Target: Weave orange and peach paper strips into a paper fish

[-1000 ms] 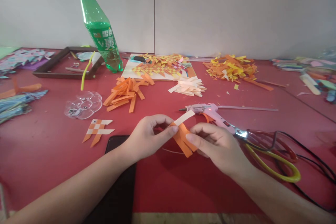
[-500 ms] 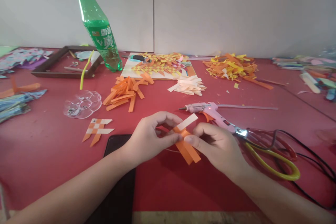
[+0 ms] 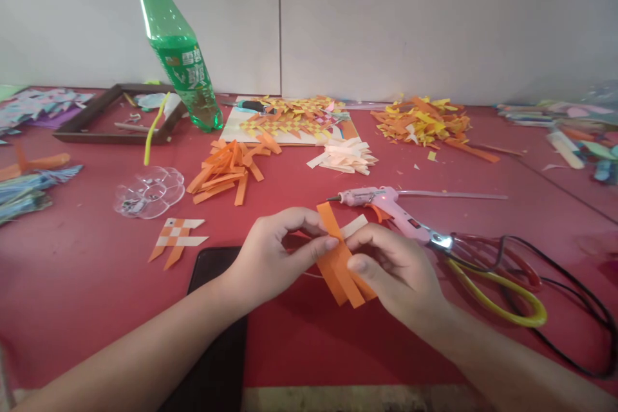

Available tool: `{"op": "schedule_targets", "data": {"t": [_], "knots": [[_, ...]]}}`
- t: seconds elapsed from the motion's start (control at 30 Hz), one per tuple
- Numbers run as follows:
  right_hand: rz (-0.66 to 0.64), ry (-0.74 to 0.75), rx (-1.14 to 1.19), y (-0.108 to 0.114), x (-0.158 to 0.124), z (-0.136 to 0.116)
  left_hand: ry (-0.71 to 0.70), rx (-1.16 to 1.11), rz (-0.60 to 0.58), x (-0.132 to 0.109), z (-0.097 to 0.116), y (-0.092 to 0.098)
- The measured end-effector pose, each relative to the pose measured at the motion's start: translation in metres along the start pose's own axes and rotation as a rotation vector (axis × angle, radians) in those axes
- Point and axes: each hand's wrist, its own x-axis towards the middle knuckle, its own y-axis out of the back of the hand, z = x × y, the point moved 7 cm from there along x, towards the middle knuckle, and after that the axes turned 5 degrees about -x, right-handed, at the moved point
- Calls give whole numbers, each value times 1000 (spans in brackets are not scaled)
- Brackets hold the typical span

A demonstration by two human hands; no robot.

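Orange paper strips [image 3: 342, 264] and a cream paper strip [image 3: 355, 225] cross each other between my two hands, above the red table. My left hand [image 3: 290, 248] pinches the orange strips from the left, thumb on top. From the right, my right hand [image 3: 391, 270] holds the same bundle, thumb over its edge and the fingers curled behind, partly hidden. A woven orange-and-cream paper fish [image 3: 178, 237] lies to the left of my left hand. Beyond my hands sit a pile of orange strips [image 3: 232, 167] and a pile of cream strips [image 3: 344, 156].
A pink glue gun [image 3: 386, 203] and yellow-and-red-handled scissors [image 3: 502, 293] lie at right, beside a black cable [image 3: 593, 309]. A dark phone-like slab [image 3: 217, 322] is under my left forearm. Further back stand a green bottle [image 3: 186, 71], a frame [image 3: 101, 138] and a clear flower-shaped tray [image 3: 167, 190].
One orange strip has swung up and now stands across the bundle, its upper end above my fingers. The cream strip now shows behind it, nearer my right fingers. My right thumb has shifted slightly.
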Motion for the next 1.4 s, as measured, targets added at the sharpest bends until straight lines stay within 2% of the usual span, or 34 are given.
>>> {"op": "schedule_targets", "data": {"t": [0.17,0.27,0.53,0.7,0.93,1.1,1.23,1.4], "knots": [[24,-160,117,0,2,8,69,-41,-14,1,-6,0],[20,-187,144,1,6,8,129,-114,-45,0,-10,-3],[-33,-201,211,-1,9,12,193,-240,-78,-3,-17,-7],[0,-199,229,1,11,12,197,-202,-85,-3,-16,-8],[-10,-199,145,1,7,10,209,-153,-35,-5,-18,-5],[18,-123,180,-1,2,6,209,-278,-52,-5,-15,-5],[-13,-140,156,-3,1,5,206,-338,-94,-4,-12,-8],[-75,-211,208,-8,1,10,272,-317,-3,-2,-19,0]]}}
